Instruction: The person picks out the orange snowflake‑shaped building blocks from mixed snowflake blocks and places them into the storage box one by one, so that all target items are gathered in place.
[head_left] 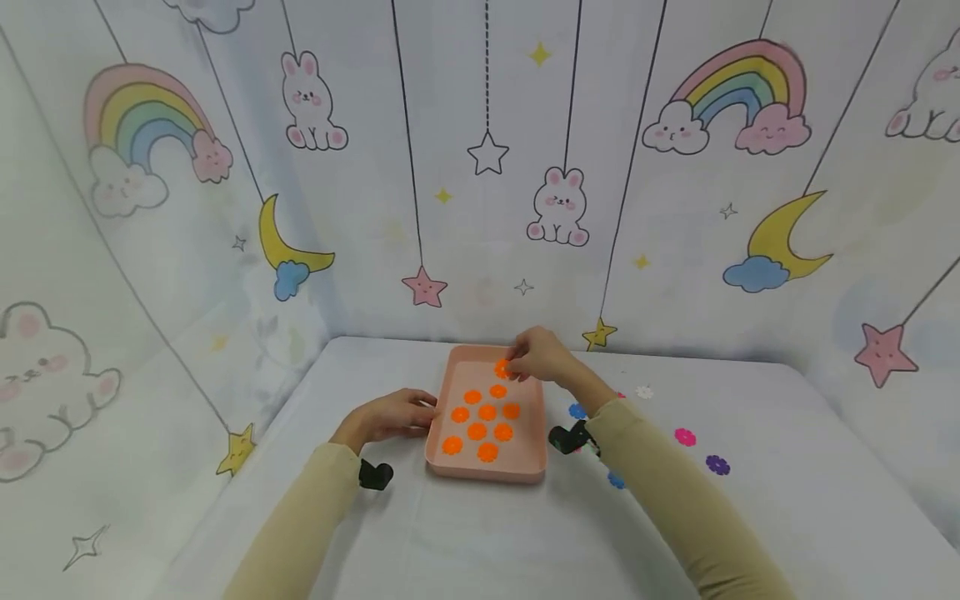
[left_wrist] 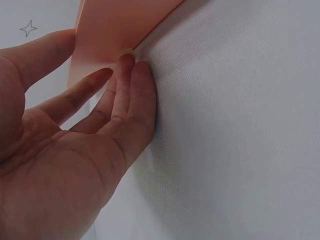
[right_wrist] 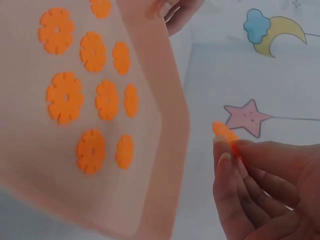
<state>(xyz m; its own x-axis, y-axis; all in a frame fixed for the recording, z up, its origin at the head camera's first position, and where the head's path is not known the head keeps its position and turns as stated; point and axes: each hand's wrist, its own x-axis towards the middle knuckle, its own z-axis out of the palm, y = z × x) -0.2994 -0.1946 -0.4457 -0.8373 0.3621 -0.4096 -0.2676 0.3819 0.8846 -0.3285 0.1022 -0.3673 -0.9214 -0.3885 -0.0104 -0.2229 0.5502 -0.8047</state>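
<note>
My right hand [head_left: 542, 357] pinches an orange interlocking disc [right_wrist: 225, 131] between thumb and fingertips, above the far end of a pink tray [head_left: 487, 476]. The piece is flower-shaped, with a notched edge. Several like orange discs [right_wrist: 65, 97] lie spread flat on the tray floor. At the tray's left side, my left hand [head_left: 397, 414] touches the outer wall with thumb and fingertips, its fingers fairly straight. The left wrist view shows that hand [left_wrist: 75, 150] against the pink wall [left_wrist: 120, 30], low by the white cloth.
To the tray's right, loose discs lie on the white-covered table [head_left: 480, 533]: pink [head_left: 685, 437], purple [head_left: 717, 465], white [head_left: 644, 392] and blue [head_left: 616, 480]. The right forearm partly covers this group. A printed curtain [head_left: 480, 233] stands behind the table.
</note>
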